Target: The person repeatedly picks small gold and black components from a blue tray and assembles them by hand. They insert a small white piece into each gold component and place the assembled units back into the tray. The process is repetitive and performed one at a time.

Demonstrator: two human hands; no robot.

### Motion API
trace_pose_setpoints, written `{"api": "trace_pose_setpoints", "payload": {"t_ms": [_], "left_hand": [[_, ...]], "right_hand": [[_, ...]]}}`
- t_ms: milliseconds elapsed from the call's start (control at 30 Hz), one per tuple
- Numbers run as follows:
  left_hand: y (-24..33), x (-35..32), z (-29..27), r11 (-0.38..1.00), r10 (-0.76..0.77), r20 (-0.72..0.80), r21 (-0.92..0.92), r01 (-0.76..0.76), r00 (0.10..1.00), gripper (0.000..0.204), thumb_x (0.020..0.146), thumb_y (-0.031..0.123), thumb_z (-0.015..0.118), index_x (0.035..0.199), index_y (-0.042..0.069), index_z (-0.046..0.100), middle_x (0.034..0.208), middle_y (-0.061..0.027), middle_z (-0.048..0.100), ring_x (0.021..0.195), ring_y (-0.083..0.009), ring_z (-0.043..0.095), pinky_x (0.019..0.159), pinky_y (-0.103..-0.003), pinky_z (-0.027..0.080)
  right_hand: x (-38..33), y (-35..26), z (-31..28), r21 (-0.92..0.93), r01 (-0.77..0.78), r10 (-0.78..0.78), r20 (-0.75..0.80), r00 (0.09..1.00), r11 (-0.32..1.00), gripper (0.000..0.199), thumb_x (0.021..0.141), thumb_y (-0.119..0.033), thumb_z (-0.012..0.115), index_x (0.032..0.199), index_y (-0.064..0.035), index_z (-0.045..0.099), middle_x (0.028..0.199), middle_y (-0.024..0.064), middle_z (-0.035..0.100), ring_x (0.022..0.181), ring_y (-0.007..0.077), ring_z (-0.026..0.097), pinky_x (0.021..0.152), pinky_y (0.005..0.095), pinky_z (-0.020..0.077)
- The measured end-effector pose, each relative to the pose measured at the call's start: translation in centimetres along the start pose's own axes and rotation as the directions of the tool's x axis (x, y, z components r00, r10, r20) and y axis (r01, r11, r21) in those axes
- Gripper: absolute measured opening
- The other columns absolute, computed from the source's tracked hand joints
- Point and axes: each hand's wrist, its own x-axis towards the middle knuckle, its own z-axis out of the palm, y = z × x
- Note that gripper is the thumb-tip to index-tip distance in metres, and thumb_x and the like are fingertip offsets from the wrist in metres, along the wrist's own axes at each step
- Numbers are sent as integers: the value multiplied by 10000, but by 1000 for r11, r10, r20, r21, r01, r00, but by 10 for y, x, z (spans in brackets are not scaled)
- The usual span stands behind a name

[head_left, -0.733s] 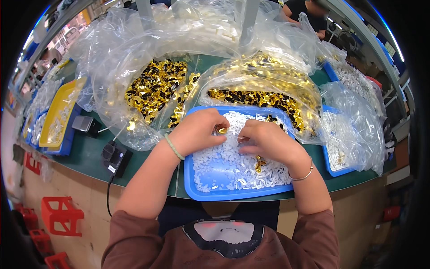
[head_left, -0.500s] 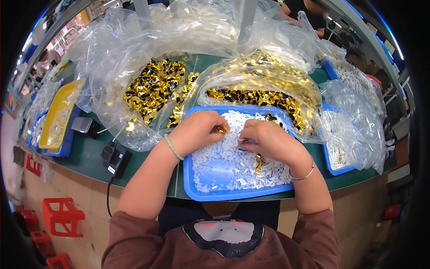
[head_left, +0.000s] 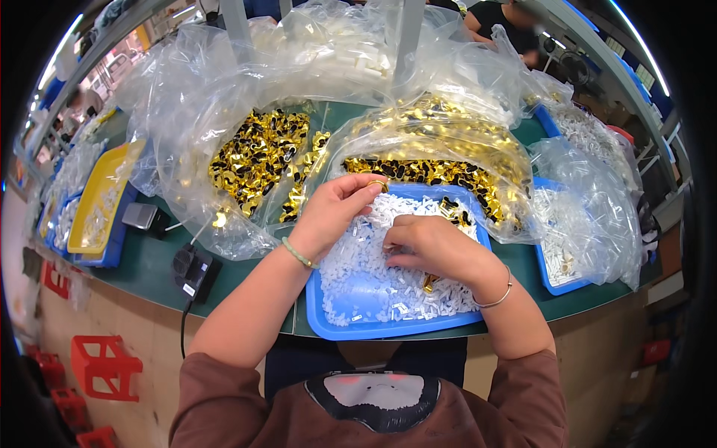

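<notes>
A small shiny gold curved piece [head_left: 379, 184] is pinched between the thumb and fingertips of my left hand [head_left: 336, 213], over the far edge of the blue tray [head_left: 358, 327]. My right hand [head_left: 441, 243] is low over the tray with its fingers curled together at the small white pieces [head_left: 351, 280]; whatever lies between those fingertips is hidden. Beneath the right wrist a gold piece [head_left: 429, 282] rests on the white pieces. More gold-and-black pieces [head_left: 454, 212] lie at the tray's far right.
Clear plastic bags hold gold-and-black pieces, one heap [head_left: 258, 160] at left and another [head_left: 426, 170] behind the tray. A second blue tray [head_left: 562, 285] stands at right. A yellow tray [head_left: 93, 245] and a black power adapter [head_left: 196, 270] are at left. A person [head_left: 508, 33] sits beyond.
My left hand has risen away from the white pieces toward the tray's far edge, carrying the gold piece. My right hand has shifted slightly left and down.
</notes>
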Motion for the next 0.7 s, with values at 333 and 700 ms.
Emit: {"api": "trace_pose_setpoints", "payload": {"t_ms": [333, 700], "left_hand": [[5, -3, -1, 969, -109, -1, -222, 106, 994, 340, 983, 190, 601, 1284, 35, 570, 1093, -73, 673, 951, -112, 639, 886, -263, 532], [0, -1, -1, 940, -118, 99, -311, 143, 988, 351, 988, 168, 589, 1307, 35, 529, 1131, -81, 659, 998, -133, 640, 901, -275, 531]], "right_hand": [[-1, -1, -3, -11, 38, -39, -43, 998, 999, 120, 783, -138, 727, 866, -64, 684, 886, 93, 654, 794, 305, 660, 707, 386, 522], [1, 9, 2, 101, 85, -62, -218, 974, 991, 115, 795, -66, 713, 907, -57, 687, 869, 84, 649, 795, 272, 652, 705, 359, 519]]}}
